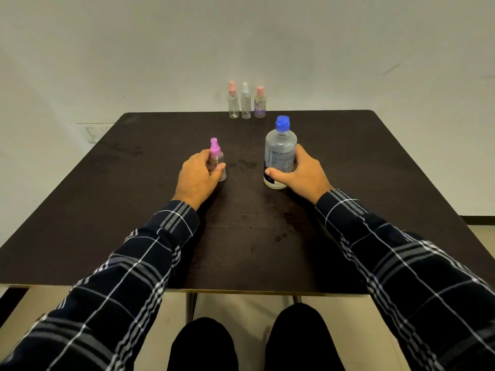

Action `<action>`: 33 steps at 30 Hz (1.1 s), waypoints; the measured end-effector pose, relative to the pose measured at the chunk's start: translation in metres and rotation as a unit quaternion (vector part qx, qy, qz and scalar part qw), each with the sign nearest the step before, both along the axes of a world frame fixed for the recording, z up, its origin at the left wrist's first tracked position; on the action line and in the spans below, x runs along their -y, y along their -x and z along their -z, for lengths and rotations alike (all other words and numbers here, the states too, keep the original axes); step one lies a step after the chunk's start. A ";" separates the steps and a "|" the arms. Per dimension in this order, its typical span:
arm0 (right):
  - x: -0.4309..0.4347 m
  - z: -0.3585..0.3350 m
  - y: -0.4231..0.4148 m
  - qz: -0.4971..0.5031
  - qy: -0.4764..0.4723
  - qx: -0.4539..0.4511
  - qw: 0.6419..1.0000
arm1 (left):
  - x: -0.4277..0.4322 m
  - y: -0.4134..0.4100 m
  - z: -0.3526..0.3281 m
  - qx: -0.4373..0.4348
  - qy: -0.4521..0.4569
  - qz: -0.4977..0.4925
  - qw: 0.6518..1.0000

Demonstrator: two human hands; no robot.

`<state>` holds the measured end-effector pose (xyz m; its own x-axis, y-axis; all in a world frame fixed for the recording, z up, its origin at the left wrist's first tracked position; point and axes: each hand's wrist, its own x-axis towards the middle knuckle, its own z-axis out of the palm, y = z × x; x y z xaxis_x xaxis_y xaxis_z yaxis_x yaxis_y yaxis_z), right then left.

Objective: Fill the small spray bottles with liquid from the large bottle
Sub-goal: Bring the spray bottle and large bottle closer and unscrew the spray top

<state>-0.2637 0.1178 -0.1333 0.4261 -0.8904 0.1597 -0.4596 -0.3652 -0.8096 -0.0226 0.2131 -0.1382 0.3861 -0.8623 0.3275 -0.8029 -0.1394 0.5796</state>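
Head view: a large clear plastic bottle [280,152] with a blue flip cap [283,125] and a printed label stands upright on a dark brown square table [241,250], cap on. The right hand [301,175] grips its lower half, thumb across the front and fingers curled round the back. To the left of the large bottle, clearly apart from it, a small clear spray bottle with a magenta pump top [214,148] stands upright on the table; the left hand [198,176] holds its body, fingers and thumb curled round it. Beyond the large bottle and a little to its left, at the table's far edge, three more small clear spray bottles stand just beside one another: a pink-topped one [233,103], a white-topped one [246,104] and a pink-capped one with a purple pattern [259,105]. Nearer than the large bottle, dull smudges [281,236] mark the tabletop. Both arms wear dark plaid sleeves [134,263]
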 end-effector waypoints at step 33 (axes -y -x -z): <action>-0.029 0.002 0.007 -0.011 -0.018 0.004 1.000 | -0.028 0.012 0.002 -0.020 -0.008 -0.003 1.000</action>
